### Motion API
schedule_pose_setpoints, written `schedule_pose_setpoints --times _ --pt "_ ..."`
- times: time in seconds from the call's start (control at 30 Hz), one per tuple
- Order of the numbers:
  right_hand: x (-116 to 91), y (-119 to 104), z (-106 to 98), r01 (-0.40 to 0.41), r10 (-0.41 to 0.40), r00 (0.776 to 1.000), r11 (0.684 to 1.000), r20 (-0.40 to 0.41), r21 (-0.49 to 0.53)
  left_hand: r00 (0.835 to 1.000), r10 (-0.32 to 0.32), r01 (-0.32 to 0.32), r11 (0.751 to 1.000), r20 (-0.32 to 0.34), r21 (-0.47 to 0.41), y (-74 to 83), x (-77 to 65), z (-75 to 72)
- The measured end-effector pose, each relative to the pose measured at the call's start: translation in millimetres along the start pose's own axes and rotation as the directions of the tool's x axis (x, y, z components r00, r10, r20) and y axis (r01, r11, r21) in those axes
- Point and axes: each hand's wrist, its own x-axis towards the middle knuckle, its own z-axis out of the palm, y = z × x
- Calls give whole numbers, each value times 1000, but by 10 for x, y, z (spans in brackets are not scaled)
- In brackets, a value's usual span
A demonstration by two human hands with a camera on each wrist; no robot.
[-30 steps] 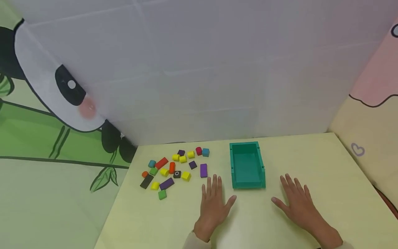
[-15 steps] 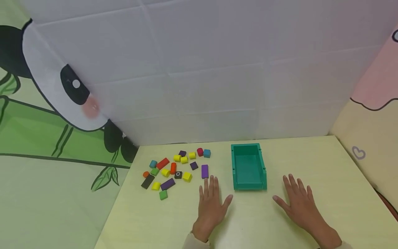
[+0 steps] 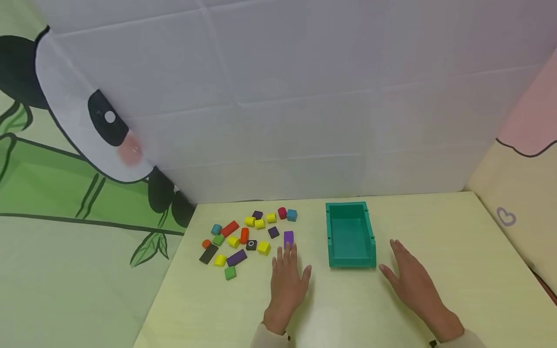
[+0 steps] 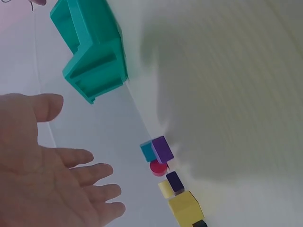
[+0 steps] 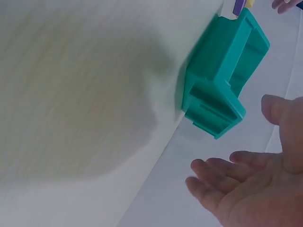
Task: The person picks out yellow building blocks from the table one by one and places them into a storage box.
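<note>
In the head view my left hand (image 3: pixel 287 287) hovers above the table with its fingers straight and holding nothing. Its fingertips overlap the near end of a purple block (image 3: pixel 289 237); the left wrist view shows the hand (image 4: pixel 52 184) apart from the blocks. My right hand (image 3: pixel 411 282), fingers extended, is held over the table to the right of a teal open-topped box (image 3: pixel 351 263), touching nothing. A yellow cube (image 3: pixel 263 248), a purple bar (image 3: pixel 237 257) and a green cube (image 3: pixel 230 273) lie left of the left hand.
Several more small blocks are scattered on the left of the pale table (image 3: pixel 339 309), among them a red bar (image 3: pixel 229 229), a black bar (image 3: pixel 209 253) and a blue cube (image 3: pixel 292 215). A white printed cloth (image 3: pixel 278 121) hangs behind the table's back edge.
My left hand has shifted slightly left, over the purple block's near end. The right hand has moved a little left and turned, its fingers now closer together. The view has shifted slightly.
</note>
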Motion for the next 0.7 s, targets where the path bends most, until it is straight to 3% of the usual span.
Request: schedule_pose_setpoints --times 0.17,0.4,0.7 --pt "95 -106 7 -51 51 999 995 8 87 996 -68 65 997 -54 -50 -106 90 -65" --pt "186 -183 64 -6 16 997 991 -70 133 985 -100 84 990 -138 -116 -322 211 -143" --pt "268 -259 119 32 -16 995 986 -98 163 979 -146 132 985 -140 -109 -492 328 -214"
